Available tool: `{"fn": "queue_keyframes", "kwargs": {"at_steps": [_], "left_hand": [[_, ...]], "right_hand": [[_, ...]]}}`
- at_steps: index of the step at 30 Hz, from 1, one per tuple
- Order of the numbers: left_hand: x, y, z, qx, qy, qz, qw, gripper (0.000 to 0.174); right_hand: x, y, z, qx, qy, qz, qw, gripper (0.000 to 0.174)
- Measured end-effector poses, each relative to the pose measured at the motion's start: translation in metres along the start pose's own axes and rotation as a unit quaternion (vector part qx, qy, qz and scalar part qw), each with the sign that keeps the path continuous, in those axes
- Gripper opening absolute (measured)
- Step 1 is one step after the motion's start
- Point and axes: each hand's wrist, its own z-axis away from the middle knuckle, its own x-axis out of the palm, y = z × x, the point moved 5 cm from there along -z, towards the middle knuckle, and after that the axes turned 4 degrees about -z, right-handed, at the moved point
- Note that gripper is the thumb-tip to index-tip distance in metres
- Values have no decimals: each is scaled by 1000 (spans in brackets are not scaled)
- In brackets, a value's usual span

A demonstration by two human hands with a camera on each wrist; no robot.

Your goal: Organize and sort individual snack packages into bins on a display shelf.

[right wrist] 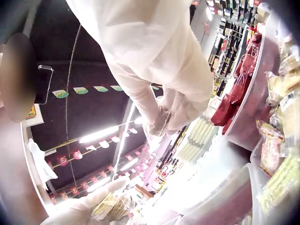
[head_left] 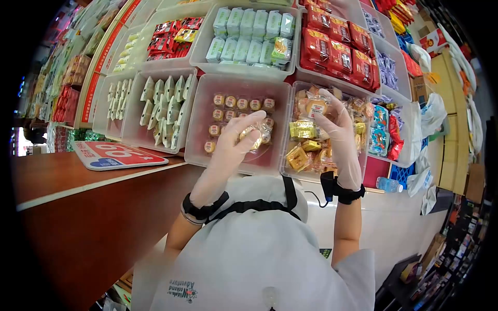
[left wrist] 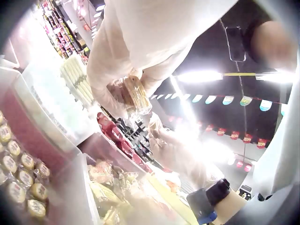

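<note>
While both gloved hands hang over the bins, head view: left hand point(head_left: 233, 147) has its fingers curled round a wrapped round cake point(head_left: 252, 138), above the near part of the pink-bottomed bin point(head_left: 199, 150) that holds similar cakes. The cake is a disc, tilted, with no clear long axis here. Right hand point(head_left: 340, 135) pinches a second wrapped cake point(head_left: 315, 108) over the mixed-snack bin point(head_left: 287, 171), flat face toward the camera.

Left wrist view: left hand point(left wrist: 112, 70) fingertips clamp the wrapped round cake point(left wrist: 136, 93), seen edge-on. Long axis near upright, top leaning slightly left. Right hand point(left wrist: 176, 150) sits beyond it in glare, grip unreadable.

Right wrist view: right hand point(right wrist: 168, 93) fingertips close on the second wrapped cake point(right wrist: 157, 124), contents blurred. Left hand point(right wrist: 84, 213) sits low in frame, wrapped round cake point(right wrist: 110, 206) in its fingers.
</note>
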Motion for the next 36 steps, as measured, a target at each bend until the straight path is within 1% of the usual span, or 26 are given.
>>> {"fn": "queue_keyframes", "kwargs": {"at_steps": [1,2,4,5,6,8,9,10,12,13,14,16,17,18,20,21,22,24,25,27,28,30,31,33,34,36], "left_hand": [[-5,-1,2,8,9,11,1000,35],[-9,-2,5,6,11,12,1000,35],[-22,-7,11,-19,56,56,997,34],[-30,-18,12,6,69,16,997,36],[-35,-19,16,3,72,16,997,36],[-45,-23,24,-22,95,77,992,37],[-50,-24,27,-28,103,73,992,38],[-54,-22,30,-32,108,73,991,38],[-62,-19,38,-77,150,104,980,39],[-63,-10,41,-82,162,115,977,39],[-67,-13,43,-84,167,117,975,39],[-75,-20,45,-64,160,101,980,39],[-77,-21,47,-66,166,103,978,39],[-79,-20,49,-63,173,109,977,38],[-82,-20,53,-63,188,116,973,38],[-82,-23,54,-80,197,133,968,38],[-82,-26,55,-97,205,151,962,38],[-82,-27,56,-103,212,165,958,37],[-83,-30,55,-92,209,145,963,36],[-82,-37,52,-82,207,128,966,36],[-79,-42,50,-84,189,127,970,35],[-74,-51,47,-85,171,127,973,35],[-69,-54,44,-69,156,110,979,34],[-62,-47,41,-46,148,61,986,33],[-59,-44,39,-46,148,61,986,33],[-56,-38,37,-12,138,15,990,33]], "right_hand": [[3,0,2,-5,-15,41,999,57],[7,1,2,-4,-17,41,999,57],[20,2,2,-8,-50,40,998,58],[25,4,1,-20,-53,22,998,58],[27,7,0,-17,-57,23,998,58],[34,17,-5,25,-88,32,995,55],[37,19,-6,25,-85,66,994,46],[42,23,-10,29,-90,66,993,46],[53,42,-18,80,-106,69,989,39],[60,46,-21,60,-130,72,987,33],[65,50,-21,63,-134,74,986,33],[81,57,-21,75,-182,75,978,32],[87,61,-21,93,-193,90,973,37],[92,62,-21,96,-200,93,971,37],[104,59,-20,42,-220,107,969,43],[110,52,-16,90,-200,109,970,49],[113,51,-16,92,-206,111,968,49],[119,48,-15,75,-241,83,964,49],[120,53,-16,77,-244,86,963,49],[127,52,-19,14,-260,-17,965,45],[128,49,-17,15,-261,-15,965,45],[128,43,-11,68,-247,-26,966,38],[127,41,-9,67,-248,-25,966,38],[126,47,-5,134,-242,8,961,34],[125,49,-4,134,-242,8,961,34],[127,55,-2,112,-265,45,957,40]]}}
